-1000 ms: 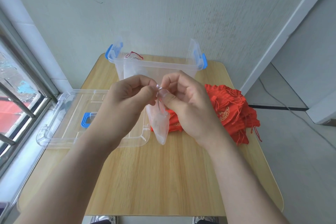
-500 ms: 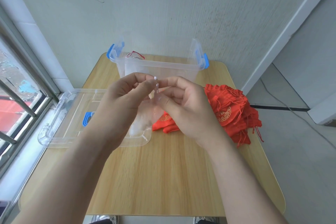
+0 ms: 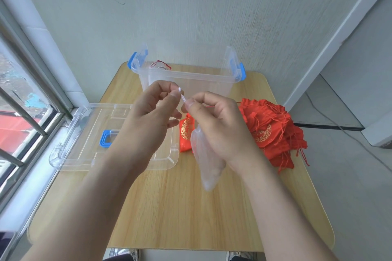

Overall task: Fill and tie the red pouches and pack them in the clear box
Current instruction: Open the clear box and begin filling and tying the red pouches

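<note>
The small translucent plastic bag (image 3: pixel 206 167) hangs in the air over the light wooden table (image 3: pixel 180 207), below the right hand (image 3: pixel 218 125). It looks thin, limp and nearly weightless, and probably slippery, so the gathered neck is the place to hold it, not the slack body. The right hand pinches the lower end of a thin white strip (image 3: pixel 182 96) at that neck; the left hand (image 3: pixel 152 112) pinches the strip's upper tip between thumb and forefinger. The strip is tiny and likely easy to drop.

The heap of red fabric pouches with gold print (image 3: pixel 271 133) lies soft and tangled in its cords on the table's right side, one flat red pouch (image 3: pixel 186 133) apart, just under the hands. The clear plastic box with blue latches (image 3: pixel 186 77) stands open behind them, its clear lid with a blue handle (image 3: pixel 84 133) to the left; nothing blocks the way to the box.
</note>
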{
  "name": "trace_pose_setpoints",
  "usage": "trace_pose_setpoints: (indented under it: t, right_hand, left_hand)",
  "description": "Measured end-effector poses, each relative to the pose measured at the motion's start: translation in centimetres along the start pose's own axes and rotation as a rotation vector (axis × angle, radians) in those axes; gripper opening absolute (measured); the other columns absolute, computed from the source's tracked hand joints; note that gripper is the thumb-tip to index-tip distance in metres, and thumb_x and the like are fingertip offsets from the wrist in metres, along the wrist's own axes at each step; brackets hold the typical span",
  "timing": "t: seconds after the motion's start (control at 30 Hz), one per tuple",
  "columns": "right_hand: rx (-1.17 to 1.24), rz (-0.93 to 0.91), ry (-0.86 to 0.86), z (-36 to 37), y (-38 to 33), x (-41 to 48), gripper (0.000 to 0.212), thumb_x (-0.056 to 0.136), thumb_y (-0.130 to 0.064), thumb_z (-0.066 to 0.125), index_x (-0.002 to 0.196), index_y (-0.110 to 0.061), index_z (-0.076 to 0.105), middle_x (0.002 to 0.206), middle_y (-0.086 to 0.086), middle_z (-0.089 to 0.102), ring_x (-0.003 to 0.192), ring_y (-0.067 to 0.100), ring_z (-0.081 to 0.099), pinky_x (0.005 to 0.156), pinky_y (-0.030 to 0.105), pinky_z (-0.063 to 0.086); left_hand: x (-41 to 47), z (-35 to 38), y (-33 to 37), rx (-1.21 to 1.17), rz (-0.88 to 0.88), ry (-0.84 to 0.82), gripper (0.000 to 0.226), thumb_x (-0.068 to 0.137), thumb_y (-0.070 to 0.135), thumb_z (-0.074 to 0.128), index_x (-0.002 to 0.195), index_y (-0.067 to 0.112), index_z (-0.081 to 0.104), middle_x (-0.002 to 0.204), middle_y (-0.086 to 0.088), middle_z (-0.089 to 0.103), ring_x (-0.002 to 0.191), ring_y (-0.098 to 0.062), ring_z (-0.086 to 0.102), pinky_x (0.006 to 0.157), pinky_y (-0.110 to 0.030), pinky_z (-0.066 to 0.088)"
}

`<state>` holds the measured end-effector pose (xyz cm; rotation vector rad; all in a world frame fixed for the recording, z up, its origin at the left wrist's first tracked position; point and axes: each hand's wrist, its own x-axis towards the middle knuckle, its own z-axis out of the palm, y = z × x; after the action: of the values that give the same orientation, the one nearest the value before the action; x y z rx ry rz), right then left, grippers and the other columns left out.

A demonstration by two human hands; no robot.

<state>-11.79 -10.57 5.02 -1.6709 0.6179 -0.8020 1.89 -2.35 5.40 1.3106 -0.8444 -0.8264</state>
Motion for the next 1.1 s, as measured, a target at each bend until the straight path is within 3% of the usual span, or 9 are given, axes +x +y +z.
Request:
trace_pose_setpoints:
  t: [0.2, 0.37, 0.47, 0.53, 0.6, 0.67, 0.77, 0.93, 1.1]
  right_hand:
    - [0.001, -0.017, 0.037, 0.1, 0.0, 0.4, 0.03, 0.096, -0.005, 0.06, 0.069, -0.013, 0.067, 0.064, -0.014, 0.06, 0.065, 0.006, 0.053, 0.066, 0.017, 0.043]
    - [-0.069, -0.06, -0.026, 0.6, -0.2, 0.5, 0.056, 0.101, 0.005, 0.052, 0.053, -0.021, 0.043, 0.051, -0.017, 0.039, 0.05, -0.003, 0.043, 0.054, 0.007, 0.041]
    - [-0.145, -0.057, -0.03, 0.6, 0.4, 0.7, 0.031, 0.103, -0.008, 0.06, 0.075, -0.01, 0.073, 0.074, -0.006, 0.076, 0.075, 0.006, 0.074, 0.076, 0.031, 0.061]
    - [-0.174, -0.03, -0.055, 0.5, 0.8, 0.9, 0.021, 0.105, -0.016, 0.063, 0.096, -0.011, 0.081, 0.089, -0.001, 0.082, 0.089, 0.018, 0.079, 0.086, 0.044, 0.062]
    - [-0.183, 0.005, -0.125, 0.5, 0.8, 1.0, 0.018, 0.105, -0.027, 0.067, 0.103, -0.017, 0.082, 0.088, 0.005, 0.081, 0.086, 0.033, 0.078, 0.081, 0.051, 0.061]
    - [-0.208, 0.038, -0.193, 0.4, 0.4, 1.1, 0.014, 0.102, -0.03, 0.072, 0.102, -0.019, 0.082, 0.087, 0.012, 0.08, 0.086, 0.04, 0.075, 0.078, 0.052, 0.059]
    - [-0.262, 0.028, -0.219, 0.2, 0.0, 1.6, 0.008, 0.1, -0.024, 0.076, 0.097, -0.021, 0.082, 0.09, 0.005, 0.08, 0.09, 0.029, 0.076, 0.079, 0.04, 0.06]
    - [-0.168, -0.102, 0.225, 0.3, 0.0, 4.0, 0.011, 0.1, -0.02, 0.074, 0.095, -0.012, 0.079, 0.077, -0.008, 0.077, 0.07, -0.001, 0.068, 0.067, 0.015, 0.049]
    - [0.036, -0.167, 0.488, 1.5, -0.7, 8.4, 0.009, 0.097, -0.002, 0.074, 0.104, -0.006, 0.077, 0.089, 0.003, 0.08, 0.083, 0.008, 0.077, 0.075, 0.023, 0.058]
  left_hand:
    - [-0.1, 0.7, -0.1, -0.053, -0.013, 0.011, 0.018, 0.111, 0.026, 0.051, 0.096, 0.019, 0.059, 0.096, -0.005, 0.064, 0.089, -0.019, 0.064, 0.092, -0.043, 0.052]
    - [-0.1, 1.2, -0.4, -0.102, -0.033, 0.037, 0.017, 0.111, 0.023, 0.051, 0.097, 0.016, 0.059, 0.092, -0.003, 0.064, 0.091, -0.021, 0.065, 0.093, -0.046, 0.055]
    - [0.3, 0.7, -0.6, -0.1, -0.022, 0.061, 0.014, 0.109, 0.027, 0.053, 0.101, 0.016, 0.059, 0.097, -0.007, 0.062, 0.092, -0.026, 0.064, 0.098, -0.049, 0.056]
    - [0.5, 0.5, -0.6, -0.073, -0.009, 0.088, 0.014, 0.109, 0.028, 0.053, 0.101, 0.018, 0.058, 0.095, -0.002, 0.06, 0.087, -0.022, 0.061, 0.095, -0.046, 0.055]
    - [0.6, 0.4, -0.6, -0.071, 0.002, 0.125, 0.015, 0.11, 0.028, 0.052, 0.098, 0.021, 0.058, 0.092, 0.001, 0.055, 0.084, -0.019, 0.055, 0.087, -0.039, 0.052]
    - [0.9, 0.2, -0.6, -0.078, 0.016, 0.143, 0.016, 0.11, 0.031, 0.053, 0.097, 0.023, 0.06, 0.093, -0.001, 0.054, 0.087, -0.02, 0.054, 0.088, -0.044, 0.051]
    - [1.4, -0.5, -0.7, -0.047, 0.045, 0.161, 0.017, 0.11, 0.035, 0.053, 0.1, 0.025, 0.062, 0.094, -0.003, 0.06, 0.094, -0.02, 0.064, 0.096, -0.051, 0.055]
    - [2.8, -1.9, -1.5, 0.044, -0.041, 0.371, 0.033, 0.113, 0.041, 0.04, 0.115, 0.028, 0.07, 0.111, 0.005, 0.074, 0.101, -0.011, 0.074, 0.092, -0.035, 0.056]
    - [4.0, -3.1, -2.3, 0.079, -0.261, 0.393, 0.037, 0.114, 0.036, 0.037, 0.121, 0.021, 0.07, 0.115, 0.0, 0.072, 0.102, -0.017, 0.071, 0.082, -0.032, 0.053]
